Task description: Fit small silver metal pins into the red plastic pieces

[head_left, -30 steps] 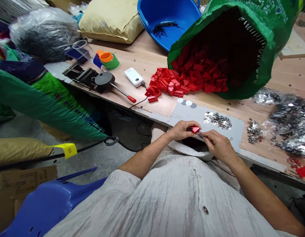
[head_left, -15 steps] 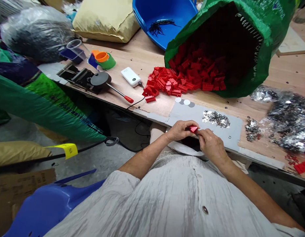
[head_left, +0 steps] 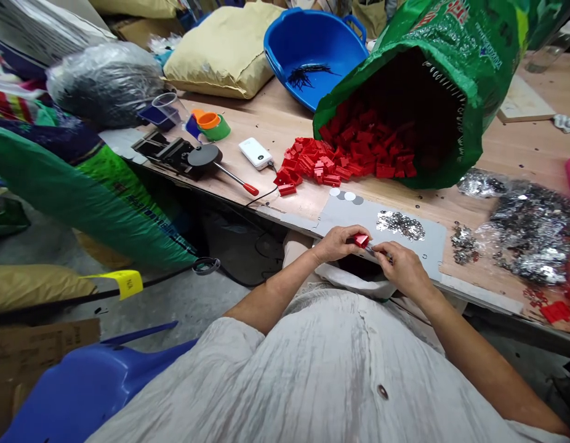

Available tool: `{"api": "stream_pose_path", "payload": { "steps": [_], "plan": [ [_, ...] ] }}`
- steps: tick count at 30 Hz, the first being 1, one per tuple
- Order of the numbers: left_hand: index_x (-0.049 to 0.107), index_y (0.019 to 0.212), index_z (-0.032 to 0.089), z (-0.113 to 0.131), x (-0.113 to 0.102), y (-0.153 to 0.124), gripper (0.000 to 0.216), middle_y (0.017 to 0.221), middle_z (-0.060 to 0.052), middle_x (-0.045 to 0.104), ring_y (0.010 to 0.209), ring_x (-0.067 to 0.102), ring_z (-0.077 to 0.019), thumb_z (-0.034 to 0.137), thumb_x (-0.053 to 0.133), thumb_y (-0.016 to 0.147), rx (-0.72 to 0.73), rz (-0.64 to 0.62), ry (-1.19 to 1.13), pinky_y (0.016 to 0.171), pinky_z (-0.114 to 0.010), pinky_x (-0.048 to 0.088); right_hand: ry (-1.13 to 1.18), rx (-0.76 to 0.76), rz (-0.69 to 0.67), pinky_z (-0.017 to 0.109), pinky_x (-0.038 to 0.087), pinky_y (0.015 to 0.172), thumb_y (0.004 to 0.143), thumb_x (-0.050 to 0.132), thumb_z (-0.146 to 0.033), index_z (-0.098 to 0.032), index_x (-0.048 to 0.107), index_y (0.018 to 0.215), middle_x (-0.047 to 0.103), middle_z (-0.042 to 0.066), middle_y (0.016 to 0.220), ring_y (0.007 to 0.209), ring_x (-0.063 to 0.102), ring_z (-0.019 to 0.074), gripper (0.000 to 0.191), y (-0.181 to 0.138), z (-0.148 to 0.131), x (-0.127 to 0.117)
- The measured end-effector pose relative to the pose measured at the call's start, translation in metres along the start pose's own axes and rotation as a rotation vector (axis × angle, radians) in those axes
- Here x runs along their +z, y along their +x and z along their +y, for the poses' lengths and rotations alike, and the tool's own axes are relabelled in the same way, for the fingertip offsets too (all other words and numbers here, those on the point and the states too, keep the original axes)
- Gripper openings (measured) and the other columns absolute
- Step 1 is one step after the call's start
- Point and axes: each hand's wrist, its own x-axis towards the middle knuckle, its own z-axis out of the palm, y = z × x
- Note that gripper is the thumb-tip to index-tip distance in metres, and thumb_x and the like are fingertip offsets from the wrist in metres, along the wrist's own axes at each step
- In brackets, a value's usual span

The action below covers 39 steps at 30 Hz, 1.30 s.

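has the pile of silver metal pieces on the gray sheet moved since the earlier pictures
No. The pile of silver metal pieces keeps its spot on the gray sheet, to the right of the round discs; the camera's view shifted instead.

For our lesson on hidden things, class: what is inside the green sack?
Red parts lie in the mouth of the green sack, some spilling onto the table. Deeper contents cannot be seen: shadow and the sack's wall hide them.
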Motion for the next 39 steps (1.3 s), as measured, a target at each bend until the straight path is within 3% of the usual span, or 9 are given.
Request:
{"api": "stream_pose_path", "payload": {
  "steps": [13, 22, 26, 30, 34, 39],
  "plan": [
    [0.065, 0.107, 0.018, 0.000, 0.000, 0.000, 0.029, 0.100, -0.003, 0.070, 0.092, 0.063, -0.0157, 0.023, 0.065, 0.079, 0.004, -0.010, -0.005, 0.087, -0.025, 0.044, -0.163, 0.074, 0.004, 0.029, 0.044, 0.061, 0.093, 0.050, -0.024, -0.027, 0.069, 0.102, 0.070, 0.003, 0.100, 0.081, 0.065, 0.0183, 0.021, 0.002, -0.012, 0.002],
    [0.066, 0.100, 0.016, 0.006, 0.002, -0.003, 0.030, 0.096, -0.003, 0.067, 0.089, 0.060, -0.0147, 0.023, 0.074, 0.072, -0.028, 0.032, -0.164, 0.086, -0.027, 0.044, -0.044, 0.010, 0.041, 0.032, 0.049, 0.071, 0.095, 0.047, -0.027, -0.027, 0.065, 0.110, 0.068, 0.005, 0.102, 0.086, 0.065, 0.0196, 0.023, -0.004, -0.004, 0.002],
    [0.062, 0.101, 0.018, 0.015, 0.013, -0.012, 0.039, 0.097, -0.003, 0.065, 0.089, 0.060, -0.0134, 0.027, 0.081, 0.068, -0.051, 0.174, -0.446, 0.085, -0.026, 0.045, 0.154, -0.034, 0.122, 0.032, 0.050, 0.076, 0.098, 0.040, -0.030, -0.023, 0.057, 0.116, 0.066, 0.008, 0.105, 0.087, 0.064, 0.0194, 0.026, -0.014, -0.005, -0.003],
    [0.058, 0.095, 0.017, 0.032, 0.026, -0.019, 0.035, 0.096, -0.002, 0.066, 0.088, 0.064, -0.0126, 0.035, 0.079, 0.072, -0.135, 0.294, -0.888, 0.085, -0.026, 0.046, 0.312, 0.002, 0.063, 0.029, 0.050, 0.070, 0.100, 0.038, -0.034, -0.024, 0.047, 0.129, 0.069, 0.003, 0.091, 0.075, 0.064, 0.0166, 0.032, -0.020, -0.016, -0.010],
    [0.053, 0.079, 0.016, 0.048, 0.034, -0.024, 0.032, 0.086, -0.002, 0.067, 0.082, 0.067, -0.0131, 0.034, 0.078, 0.075, -0.284, 0.278, -1.241, 0.089, -0.031, 0.049, 0.254, -0.021, 0.017, 0.029, 0.050, 0.070, 0.100, 0.038, -0.037, -0.026, 0.039, 0.144, 0.067, -0.002, 0.074, 0.067, 0.064, 0.0158, 0.046, -0.022, -0.028, -0.015],
    [0.057, 0.078, 0.014, 0.058, 0.039, -0.025, 0.016, 0.075, 0.000, 0.063, 0.070, 0.064, -0.0099, 0.023, 0.068, 0.085, -0.410, 0.327, -1.472, 0.085, -0.029, 0.052, 0.158, -0.060, 0.058, 0.030, 0.052, 0.070, 0.100, 0.037, -0.041, -0.028, 0.051, 0.138, 0.074, 0.002, 0.090, 0.076, 0.069, 0.0185, 0.042, -0.021, -0.035, -0.016]
  ]
}}
